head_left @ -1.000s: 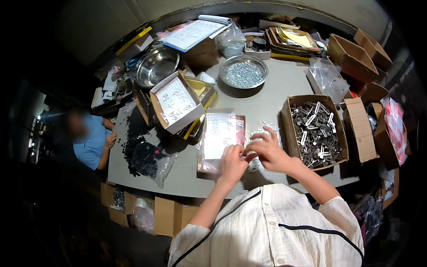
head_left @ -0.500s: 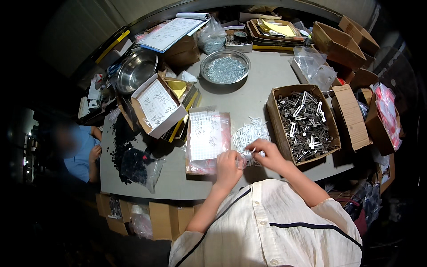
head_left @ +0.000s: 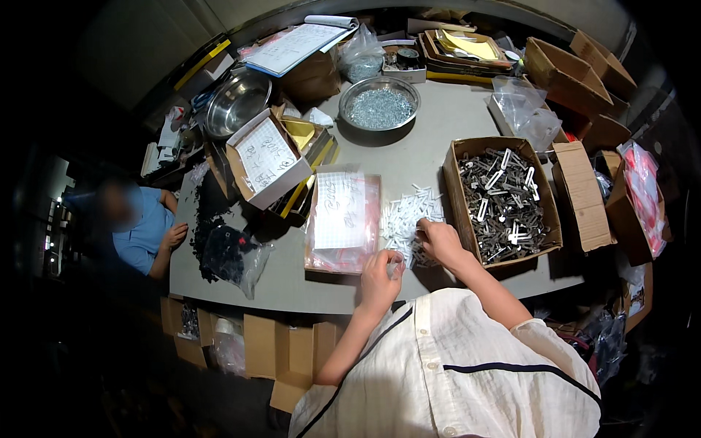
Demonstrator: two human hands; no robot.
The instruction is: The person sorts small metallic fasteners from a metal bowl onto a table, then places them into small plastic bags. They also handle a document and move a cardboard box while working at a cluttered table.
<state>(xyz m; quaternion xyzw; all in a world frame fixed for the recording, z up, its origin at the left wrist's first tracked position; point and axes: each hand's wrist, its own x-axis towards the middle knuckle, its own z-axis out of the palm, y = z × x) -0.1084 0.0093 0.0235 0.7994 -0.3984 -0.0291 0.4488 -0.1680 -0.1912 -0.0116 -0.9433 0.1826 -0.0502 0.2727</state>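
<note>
- The small sticks point(head_left: 410, 212) are white.
- The clips point(head_left: 504, 219) are dark grey, a few white.
- Their carton point(head_left: 463, 212) is brown.
- The bags point(head_left: 371, 212) look pink; the sheet point(head_left: 339, 208) is white, gridded.
- The table point(head_left: 438, 124) is grey.
- The near shirt point(head_left: 423, 328) is cream, black-trimmed.

My desk point(head_left: 453, 109) looks smooth and matt. The far, middle bowl point(head_left: 380, 129) is shiny metal, the parts box point(head_left: 458, 193) on my right matt cardboard, the white pieces point(head_left: 410, 215) near me smooth, plastic-like, my shirt point(head_left: 467, 343) crinkled cloth.
</note>
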